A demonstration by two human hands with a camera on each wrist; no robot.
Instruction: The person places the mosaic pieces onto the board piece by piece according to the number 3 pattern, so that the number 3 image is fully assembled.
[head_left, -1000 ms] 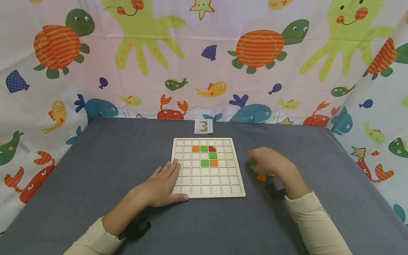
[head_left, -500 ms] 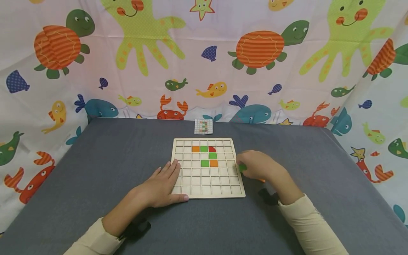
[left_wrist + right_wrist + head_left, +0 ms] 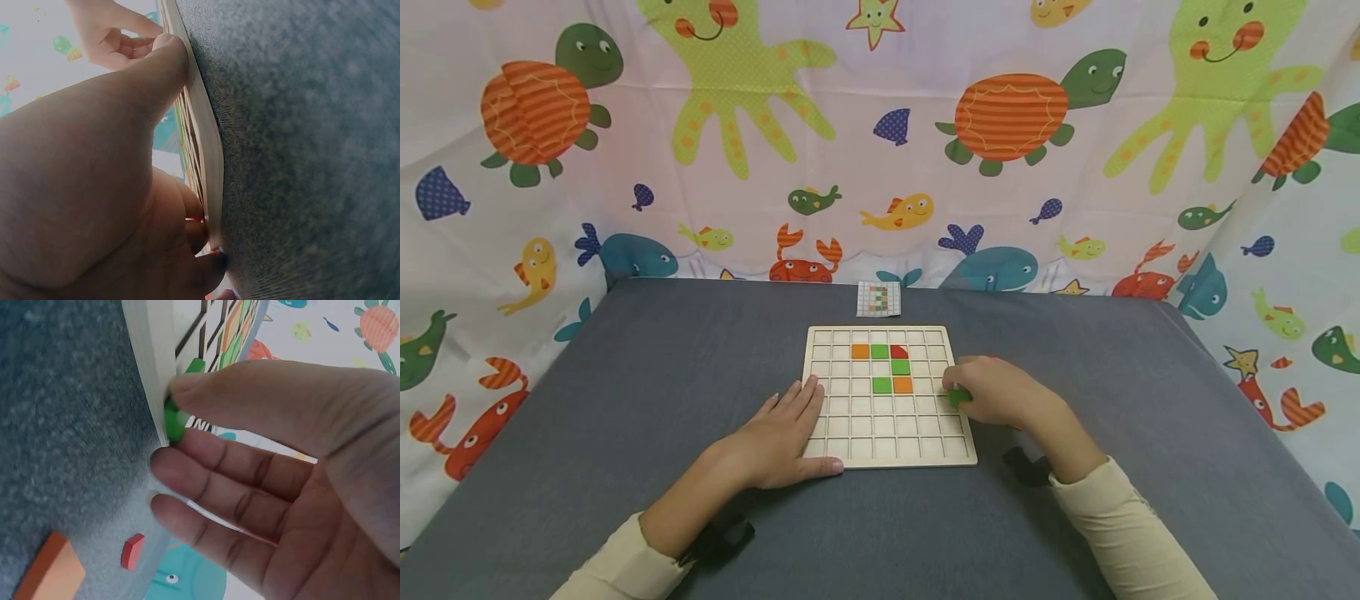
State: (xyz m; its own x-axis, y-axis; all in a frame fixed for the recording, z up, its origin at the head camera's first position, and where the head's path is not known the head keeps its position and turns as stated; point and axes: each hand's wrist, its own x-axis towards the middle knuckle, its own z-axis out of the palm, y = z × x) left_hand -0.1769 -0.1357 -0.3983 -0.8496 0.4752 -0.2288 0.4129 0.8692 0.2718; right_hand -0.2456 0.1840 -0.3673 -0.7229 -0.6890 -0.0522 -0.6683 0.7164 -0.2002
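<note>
A pale wooden grid board [image 3: 891,452] lies on the table. Its upper cells hold several tiles, among them an orange square [image 3: 860,352], a green square [image 3: 900,367] and a rounded red piece [image 3: 898,352]. My left hand [image 3: 778,442] rests with fingers extended over the board's left edge, thumb at the near corner. At the right edge my right hand [image 3: 1007,393] pinches a green tile [image 3: 176,422] between thumb and forefinger. That tile overlaps the board's rim in the head view. The right wrist view shows the other fingers loosely bent beside the board.
Loose on the table by the right hand are an orange tile [image 3: 53,569] and a red tile [image 3: 132,551], mostly covered by the hand from above. Behind the board lies a small card [image 3: 878,299] printed with a coloured grid. A sea-animal curtain [image 3: 737,208] surrounds the grey table [image 3: 880,533].
My right hand has picked up the green tile from the loose pieces and moved left with it to the board's right edge. The left hand has stayed in place.
</note>
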